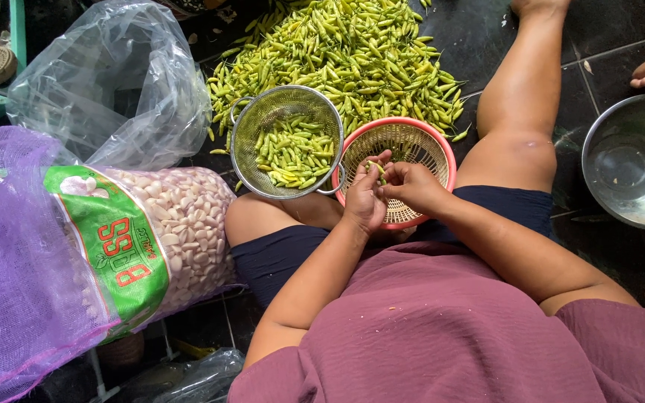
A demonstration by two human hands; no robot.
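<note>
Green chili: I pinched it between both hands, over the pink basket
Left hand: my fingers clamped on the pod
Right hand: clamped on its stem end
Tip: I judged a short twist best
Metal colander: just beside, part-filled

- Seen from above, both bare forearms reach forward from the torso and angle inward, so the hands meet at the centre.
- The left hand is curled, knuckles up, thumb and fingertips pinched together.
- The right hand sits just beside it, touching it, fingers bent inward in a similar pinch.
- Both wrists are slightly bent.
</note>
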